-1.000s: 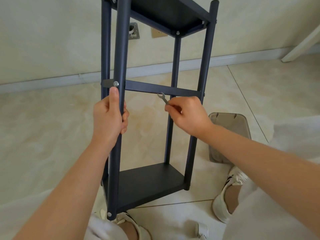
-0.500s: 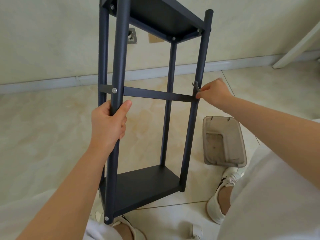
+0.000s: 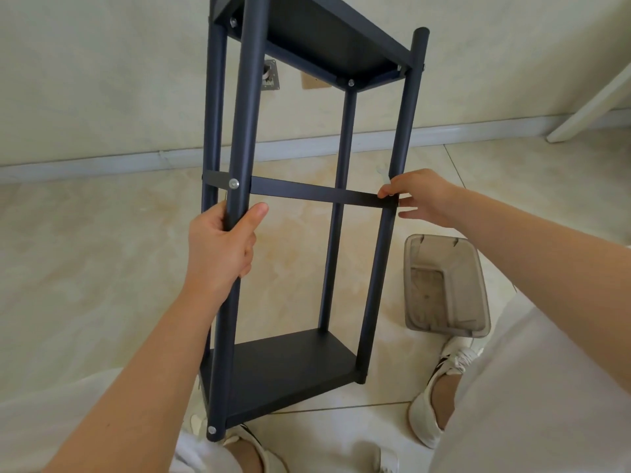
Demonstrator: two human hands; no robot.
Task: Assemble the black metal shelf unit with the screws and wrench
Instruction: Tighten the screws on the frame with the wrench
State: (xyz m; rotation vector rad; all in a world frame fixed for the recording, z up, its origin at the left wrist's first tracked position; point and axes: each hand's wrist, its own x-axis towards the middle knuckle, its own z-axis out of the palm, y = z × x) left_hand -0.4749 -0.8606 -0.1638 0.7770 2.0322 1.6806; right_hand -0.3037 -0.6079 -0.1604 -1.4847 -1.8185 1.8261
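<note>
The black metal shelf unit stands upright on the floor in front of me, with a top shelf, a bottom shelf and a flat crossbar at mid height. A silver screw fixes the crossbar to the near left post. My left hand is wrapped around that post just below the screw. My right hand pinches at the joint of the crossbar and the near right post. The small wrench it holds is almost wholly hidden behind post and fingers.
A translucent grey plastic tray lies on the tiled floor right of the unit, beside my right shoe. The wall with a metal plate is close behind. A white furniture leg slants at the far right.
My right hand carried the wrench from the middle of the crossbar to its right end at the near right post. My left hand slid slightly lower on the left post.
</note>
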